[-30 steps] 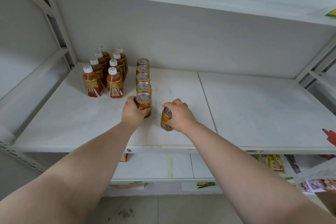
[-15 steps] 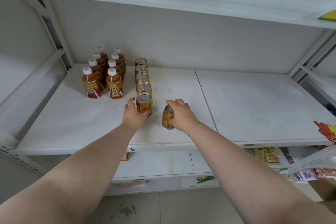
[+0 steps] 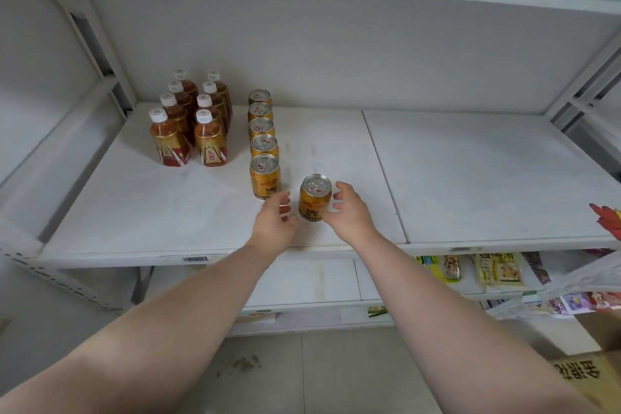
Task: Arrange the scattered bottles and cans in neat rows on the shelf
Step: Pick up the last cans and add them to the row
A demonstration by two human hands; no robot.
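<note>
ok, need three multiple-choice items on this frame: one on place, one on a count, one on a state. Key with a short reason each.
1. Where does the lone can stand?
A. right of the front end of the can row
B. behind the bottles
C. on the lower shelf

2. How many bottles are on the shelf?
A. six
B. eight
C. ten

3. How is the lone can resting?
A. lying on its side
B. upright, tab end up
C. stacked on another can

Key:
1 A: it sits just right of the row's front can, between the left hand and the right hand.
2 B: there are two rows of four white caps.
3 B: its silver lid faces up and its base is on the shelf.
</note>
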